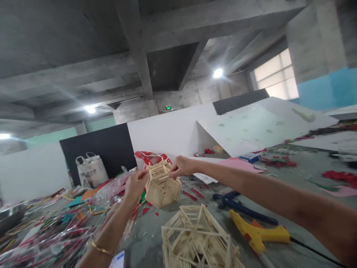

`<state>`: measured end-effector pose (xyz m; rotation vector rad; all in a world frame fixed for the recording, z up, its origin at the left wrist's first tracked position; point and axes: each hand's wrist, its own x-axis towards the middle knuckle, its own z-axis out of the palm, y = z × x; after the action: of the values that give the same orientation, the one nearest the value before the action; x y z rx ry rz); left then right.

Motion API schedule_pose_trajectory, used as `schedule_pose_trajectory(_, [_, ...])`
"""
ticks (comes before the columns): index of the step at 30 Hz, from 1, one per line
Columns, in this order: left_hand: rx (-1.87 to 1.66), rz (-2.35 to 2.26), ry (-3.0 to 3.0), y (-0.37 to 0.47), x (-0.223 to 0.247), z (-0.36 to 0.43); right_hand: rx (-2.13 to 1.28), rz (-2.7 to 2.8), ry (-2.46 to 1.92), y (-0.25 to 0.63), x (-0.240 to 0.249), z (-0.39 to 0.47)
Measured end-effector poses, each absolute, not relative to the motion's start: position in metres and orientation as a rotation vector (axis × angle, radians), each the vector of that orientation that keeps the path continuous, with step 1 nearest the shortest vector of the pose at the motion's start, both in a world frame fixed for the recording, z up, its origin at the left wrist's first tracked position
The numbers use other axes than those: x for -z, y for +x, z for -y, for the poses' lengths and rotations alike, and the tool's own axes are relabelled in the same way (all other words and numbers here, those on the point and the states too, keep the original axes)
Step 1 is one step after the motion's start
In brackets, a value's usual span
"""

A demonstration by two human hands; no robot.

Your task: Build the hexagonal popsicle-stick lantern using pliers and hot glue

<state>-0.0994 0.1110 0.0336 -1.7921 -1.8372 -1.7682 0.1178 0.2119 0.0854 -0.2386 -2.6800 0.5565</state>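
Ahead of me a many-sided model of pale wooden sticks [162, 191] stands tilted on the table, its flat panelled side facing me. My left hand [138, 180] has its fingers closed on the model's left upper edge. At the upper right of the model, my right hand [180, 167] is closed in a pinch, with a short thin wooden stick [164, 178] at its fingertips. Nearer to me sits a second open-framed wooden stick model [196, 238], which neither hand touches. Fine detail at the fingertips is blurred.
A yellow glue gun [259, 232] with a black cord and dark blue pliers [245, 209] lie on the right. Plastic-wrapped red sticks [67, 238] clutter the left, near a phone [117, 259]. Behind stand a white bag [91, 170] and white boards [170, 132].
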Motion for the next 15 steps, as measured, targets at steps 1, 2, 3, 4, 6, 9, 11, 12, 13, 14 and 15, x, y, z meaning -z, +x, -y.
schedule_pose_trajectory(1, [1.692,1.791,-1.899,-0.084,-0.039,-0.1,-0.556,2.671,-0.241,0.124,-0.086,-0.202])
schedule_pose_trajectory(2, [1.636,1.754,-1.978,-0.069,-0.043,-0.09,-0.555,2.662,-0.244,0.13,-0.086,-0.193])
schedule_pose_trajectory(3, [1.598,1.72,-2.023,-0.054,-0.045,-0.08,-0.557,2.651,-0.248,0.136,-0.086,-0.183])
schedule_pose_trajectory(4, [1.579,1.7,-2.046,-0.041,-0.045,-0.071,-0.562,2.639,-0.252,0.142,-0.085,-0.175])
schedule_pose_trajectory(6, [1.561,1.699,-2.063,-0.02,-0.043,-0.057,-0.569,2.617,-0.266,0.154,-0.085,-0.159])
schedule_pose_trajectory(9, [1.564,1.757,-2.069,-0.001,-0.039,-0.043,-0.55,2.607,-0.282,0.169,-0.085,-0.142])
schedule_pose_trajectory(11, [1.578,1.786,-2.061,0.007,-0.039,-0.035,-0.524,2.614,-0.276,0.178,-0.085,-0.133])
schedule_pose_trajectory(12, [1.58,1.79,-2.059,0.011,-0.039,-0.031,-0.515,2.619,-0.261,0.182,-0.085,-0.129])
schedule_pose_trajectory(13, [1.574,1.789,-2.062,0.014,-0.039,-0.028,-0.508,2.622,-0.244,0.185,-0.085,-0.125])
schedule_pose_trajectory(14, [1.561,1.786,-2.069,0.018,-0.04,-0.024,-0.506,2.624,-0.226,0.188,-0.085,-0.12])
schedule_pose_trajectory(15, [1.545,1.78,-2.077,0.021,-0.04,-0.022,-0.508,2.626,-0.211,0.19,-0.085,-0.117])
